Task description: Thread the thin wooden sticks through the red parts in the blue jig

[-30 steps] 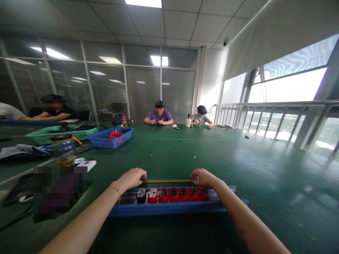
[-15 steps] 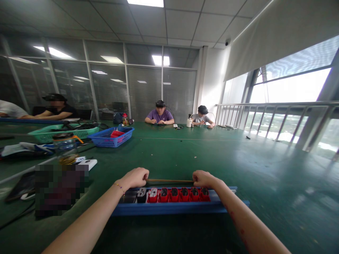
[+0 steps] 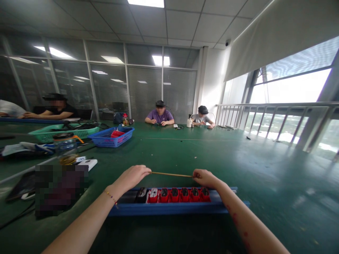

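Between my hands a thin tan band (image 3: 171, 174) runs straight and taut, like a stretched rubber band. My left hand (image 3: 134, 176) pinches its left end between thumb and fingertips. My right hand (image 3: 205, 177) has its fingers curled closed round the right end. Just below the band lies a long blue rail (image 3: 169, 209), level across the table. Seated side by side in its channel are several red block-shaped parts (image 3: 174, 194) with dark tops. Left of them are a red part with a whitish top (image 3: 153, 194) and a black part with a grey top (image 3: 142, 194).
Over to the left stand a blue basket (image 3: 112, 141) with a red thing in it, a green basket (image 3: 39, 135) holding cables, and a glass jar (image 3: 65, 148). A white device (image 3: 91, 163) lies near the jar. Co-workers (image 3: 160, 115) sit across the green table (image 3: 169, 150).
My left hand has lifted slightly and shifted right, its fingers now straighter in a pinch. The band's left end has risen, and its visible span is shorter. My right hand has barely moved.
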`<action>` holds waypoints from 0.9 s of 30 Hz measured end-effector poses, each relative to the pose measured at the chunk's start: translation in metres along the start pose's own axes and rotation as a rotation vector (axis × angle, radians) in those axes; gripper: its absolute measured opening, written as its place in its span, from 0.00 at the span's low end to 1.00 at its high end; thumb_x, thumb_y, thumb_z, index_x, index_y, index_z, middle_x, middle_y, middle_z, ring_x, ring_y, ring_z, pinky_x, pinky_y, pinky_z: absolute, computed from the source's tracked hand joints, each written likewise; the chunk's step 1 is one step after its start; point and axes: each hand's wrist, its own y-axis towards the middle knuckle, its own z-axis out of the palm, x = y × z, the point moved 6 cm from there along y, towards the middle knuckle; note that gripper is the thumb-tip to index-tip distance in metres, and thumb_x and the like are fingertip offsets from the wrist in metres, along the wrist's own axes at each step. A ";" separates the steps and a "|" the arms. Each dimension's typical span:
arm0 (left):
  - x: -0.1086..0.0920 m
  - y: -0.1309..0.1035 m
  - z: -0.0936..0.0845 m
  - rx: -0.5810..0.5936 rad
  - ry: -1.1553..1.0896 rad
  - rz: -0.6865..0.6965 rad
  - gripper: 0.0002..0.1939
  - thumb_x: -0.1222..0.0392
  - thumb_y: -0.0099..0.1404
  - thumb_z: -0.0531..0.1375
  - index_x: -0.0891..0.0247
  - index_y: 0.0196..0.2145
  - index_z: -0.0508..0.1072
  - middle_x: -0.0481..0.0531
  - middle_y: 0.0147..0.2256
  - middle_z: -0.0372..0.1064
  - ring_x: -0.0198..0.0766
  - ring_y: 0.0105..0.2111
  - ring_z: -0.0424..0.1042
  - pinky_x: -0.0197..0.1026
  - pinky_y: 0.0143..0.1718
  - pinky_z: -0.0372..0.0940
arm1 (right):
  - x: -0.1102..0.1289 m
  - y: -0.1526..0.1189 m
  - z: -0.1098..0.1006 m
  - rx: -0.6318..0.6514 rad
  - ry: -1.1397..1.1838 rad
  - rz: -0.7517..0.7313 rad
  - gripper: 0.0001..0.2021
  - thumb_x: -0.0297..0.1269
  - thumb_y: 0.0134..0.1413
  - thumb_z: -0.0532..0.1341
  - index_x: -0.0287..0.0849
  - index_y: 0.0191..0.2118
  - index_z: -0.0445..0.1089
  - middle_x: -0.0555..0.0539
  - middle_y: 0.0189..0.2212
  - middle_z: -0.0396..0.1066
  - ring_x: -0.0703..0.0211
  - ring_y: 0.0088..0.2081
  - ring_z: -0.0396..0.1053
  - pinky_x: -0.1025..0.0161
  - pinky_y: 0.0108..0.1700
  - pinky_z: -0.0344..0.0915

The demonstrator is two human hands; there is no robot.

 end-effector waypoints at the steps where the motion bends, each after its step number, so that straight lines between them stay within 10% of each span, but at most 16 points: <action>1: 0.002 -0.005 -0.004 -0.014 -0.013 -0.008 0.15 0.54 0.63 0.47 0.54 0.41 0.70 0.48 0.38 0.68 0.36 0.37 0.67 0.34 0.38 0.57 | 0.002 -0.002 -0.005 -0.030 0.041 -0.014 0.10 0.38 0.47 0.54 0.44 0.35 0.68 0.50 0.30 0.70 0.61 0.32 0.66 0.67 0.32 0.58; 5: 0.007 -0.025 -0.014 -0.056 -0.087 -0.039 0.16 0.53 0.63 0.46 0.52 0.43 0.68 0.47 0.36 0.67 0.35 0.35 0.66 0.33 0.36 0.57 | 0.011 -0.014 -0.027 -0.164 0.385 -0.087 0.14 0.45 0.47 0.56 0.39 0.31 0.69 0.49 0.26 0.69 0.62 0.29 0.65 0.67 0.31 0.59; 11: -0.005 -0.035 -0.017 -0.031 -0.169 -0.048 0.18 0.51 0.63 0.44 0.51 0.48 0.64 0.48 0.32 0.65 0.34 0.31 0.65 0.33 0.33 0.56 | 0.014 -0.041 -0.033 0.009 0.709 -0.061 0.18 0.48 0.43 0.59 0.36 0.33 0.68 0.50 0.23 0.67 0.66 0.24 0.62 0.69 0.24 0.57; 20: -0.016 -0.042 -0.011 0.091 -0.320 -0.110 0.21 0.47 0.58 0.50 0.55 0.48 0.65 0.48 0.35 0.67 0.35 0.32 0.65 0.33 0.32 0.58 | 0.026 -0.061 -0.046 0.112 0.730 -0.092 0.21 0.49 0.46 0.57 0.38 0.42 0.68 0.45 0.37 0.69 0.57 0.39 0.65 0.63 0.41 0.62; 27: -0.013 -0.047 -0.015 0.200 -0.380 -0.148 0.23 0.44 0.59 0.46 0.60 0.42 0.68 0.48 0.29 0.68 0.35 0.29 0.66 0.32 0.29 0.57 | 0.028 -0.067 -0.042 0.203 0.733 -0.086 0.16 0.47 0.49 0.56 0.40 0.39 0.65 0.49 0.29 0.65 0.65 0.28 0.61 0.70 0.26 0.59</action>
